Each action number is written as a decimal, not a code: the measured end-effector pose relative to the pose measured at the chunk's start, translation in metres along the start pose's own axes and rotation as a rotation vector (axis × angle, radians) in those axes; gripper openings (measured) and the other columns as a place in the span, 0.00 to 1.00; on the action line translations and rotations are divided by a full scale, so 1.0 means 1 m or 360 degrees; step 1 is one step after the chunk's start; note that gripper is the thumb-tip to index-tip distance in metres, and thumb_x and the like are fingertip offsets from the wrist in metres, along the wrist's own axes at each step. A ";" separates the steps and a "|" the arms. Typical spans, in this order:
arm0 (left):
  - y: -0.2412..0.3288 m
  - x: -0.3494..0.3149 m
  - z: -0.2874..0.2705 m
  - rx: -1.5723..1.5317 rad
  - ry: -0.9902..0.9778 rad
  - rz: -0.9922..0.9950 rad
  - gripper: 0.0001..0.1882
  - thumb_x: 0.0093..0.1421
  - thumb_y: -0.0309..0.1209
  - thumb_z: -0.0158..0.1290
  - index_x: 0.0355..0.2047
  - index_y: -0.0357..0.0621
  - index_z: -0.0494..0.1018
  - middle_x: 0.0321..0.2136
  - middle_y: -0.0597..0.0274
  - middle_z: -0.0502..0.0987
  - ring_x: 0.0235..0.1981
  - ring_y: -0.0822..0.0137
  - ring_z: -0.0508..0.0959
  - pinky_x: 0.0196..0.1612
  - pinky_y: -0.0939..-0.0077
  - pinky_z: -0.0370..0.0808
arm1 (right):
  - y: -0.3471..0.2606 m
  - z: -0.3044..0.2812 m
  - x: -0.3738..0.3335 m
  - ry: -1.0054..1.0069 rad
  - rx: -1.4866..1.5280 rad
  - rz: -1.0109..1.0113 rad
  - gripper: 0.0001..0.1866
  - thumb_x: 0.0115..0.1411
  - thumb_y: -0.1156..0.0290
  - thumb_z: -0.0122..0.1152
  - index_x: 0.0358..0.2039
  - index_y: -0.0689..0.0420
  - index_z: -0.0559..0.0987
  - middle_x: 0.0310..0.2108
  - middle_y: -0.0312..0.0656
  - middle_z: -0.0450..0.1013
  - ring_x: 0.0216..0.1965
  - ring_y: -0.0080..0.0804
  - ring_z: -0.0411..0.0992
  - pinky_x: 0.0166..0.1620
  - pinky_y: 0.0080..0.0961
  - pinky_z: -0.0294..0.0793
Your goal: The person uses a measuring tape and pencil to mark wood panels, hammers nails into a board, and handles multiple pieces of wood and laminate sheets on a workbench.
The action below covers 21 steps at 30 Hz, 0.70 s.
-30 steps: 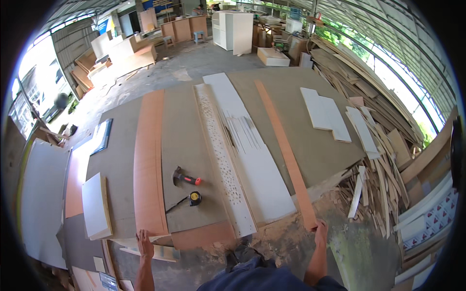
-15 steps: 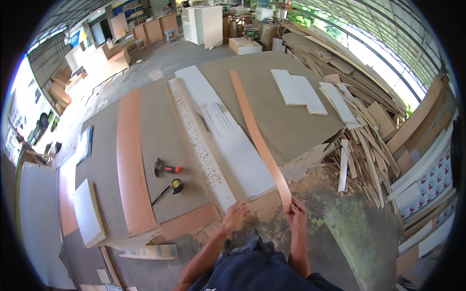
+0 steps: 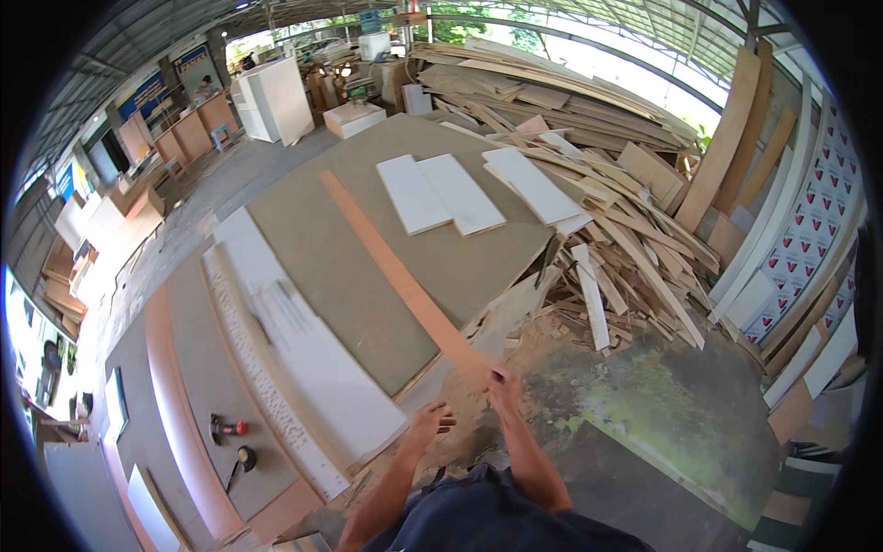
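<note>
A long, thin orange-brown laminate strip [image 3: 405,285] slants across the big table, its near end reaching past the table's edge. My right hand [image 3: 502,390] pinches that near end. To its left, my left hand [image 3: 430,426] hangs just off the table's near edge, fingers apart and holding nothing. Left of the strip lie a long white board [image 3: 308,336] with grey smears and a narrow board dotted with dark spots [image 3: 260,368]. Two joined-looking white panels [image 3: 440,195] rest to the right of the strip.
A hammer [image 3: 226,428] and a tape measure [image 3: 246,456] lie at the table's left, near a wider orange-brown strip [image 3: 170,396]. Offcuts [image 3: 635,248] heap up beyond the table's right edge. Tall boards [image 3: 727,138] lean at the far right. A white cabinet [image 3: 273,99] stands behind.
The view has swung right, so the table's things sit further left. My right hand keeps its hold on the strip. My left hand, blurred before by the white board's end, has come closer to my right hand.
</note>
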<state>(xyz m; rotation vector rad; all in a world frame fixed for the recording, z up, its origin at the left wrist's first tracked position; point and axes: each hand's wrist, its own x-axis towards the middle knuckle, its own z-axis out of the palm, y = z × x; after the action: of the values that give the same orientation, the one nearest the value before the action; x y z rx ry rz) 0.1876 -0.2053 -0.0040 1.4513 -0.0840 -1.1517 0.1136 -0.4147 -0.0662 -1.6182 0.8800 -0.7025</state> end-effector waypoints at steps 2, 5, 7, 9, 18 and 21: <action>0.009 0.013 -0.004 -0.0058 0.0158 0.0030 0.25 0.65 0.36 0.48 0.58 0.33 0.64 0.45 0.50 0.76 0.42 0.58 0.81 0.43 0.68 0.77 | -0.034 0.019 0.034 -0.0046 -0.0108 0.0014 0.12 0.55 0.70 0.59 0.38 0.61 0.81 0.20 0.41 0.69 0.25 0.21 0.66 0.30 0.24 0.68; 0.007 0.027 -0.012 -0.0114 0.0297 0.0112 0.24 0.66 0.37 0.48 0.57 0.33 0.64 0.44 0.49 0.77 0.39 0.58 0.81 0.41 0.68 0.78 | -0.052 0.014 0.108 -0.0122 -0.0339 0.0006 0.11 0.56 0.71 0.58 0.38 0.60 0.81 0.25 0.44 0.74 0.28 0.27 0.72 0.33 0.26 0.71; 0.001 0.019 -0.019 -0.0255 0.0501 0.0144 0.22 0.66 0.37 0.49 0.54 0.34 0.66 0.41 0.49 0.78 0.38 0.57 0.82 0.39 0.69 0.79 | -0.047 0.014 0.152 -0.0206 -0.0450 0.0000 0.11 0.57 0.74 0.57 0.39 0.58 0.82 0.29 0.43 0.79 0.31 0.32 0.77 0.36 0.27 0.73; -0.003 0.002 -0.028 -0.0364 0.0684 0.0167 0.18 0.65 0.36 0.50 0.49 0.35 0.69 0.39 0.48 0.79 0.37 0.57 0.82 0.37 0.69 0.79 | -0.045 0.019 0.193 -0.0211 -0.0368 -0.0087 0.13 0.57 0.77 0.56 0.42 0.60 0.81 0.34 0.43 0.80 0.35 0.29 0.78 0.38 0.26 0.75; 0.034 0.013 -0.005 -0.0541 0.1041 0.0154 0.16 0.63 0.34 0.50 0.45 0.33 0.72 0.34 0.52 0.80 0.33 0.61 0.82 0.35 0.72 0.78 | -0.001 -0.018 0.325 0.0051 0.0570 0.0205 0.10 0.57 0.76 0.62 0.39 0.65 0.80 0.29 0.38 0.77 0.32 0.24 0.75 0.34 0.21 0.74; 0.054 0.051 0.000 -0.0499 0.1006 0.0192 0.15 0.63 0.33 0.51 0.43 0.33 0.74 0.34 0.53 0.79 0.33 0.62 0.82 0.36 0.73 0.77 | 0.019 -0.044 0.334 0.0195 0.0186 0.0621 0.12 0.55 0.72 0.62 0.38 0.66 0.80 0.30 0.43 0.77 0.34 0.31 0.76 0.36 0.26 0.74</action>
<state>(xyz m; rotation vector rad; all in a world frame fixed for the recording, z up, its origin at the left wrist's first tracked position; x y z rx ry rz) 0.2432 -0.2527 0.0088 1.4391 0.4254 -0.5387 0.2566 -0.7201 -0.0765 -1.2601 1.1813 -0.5684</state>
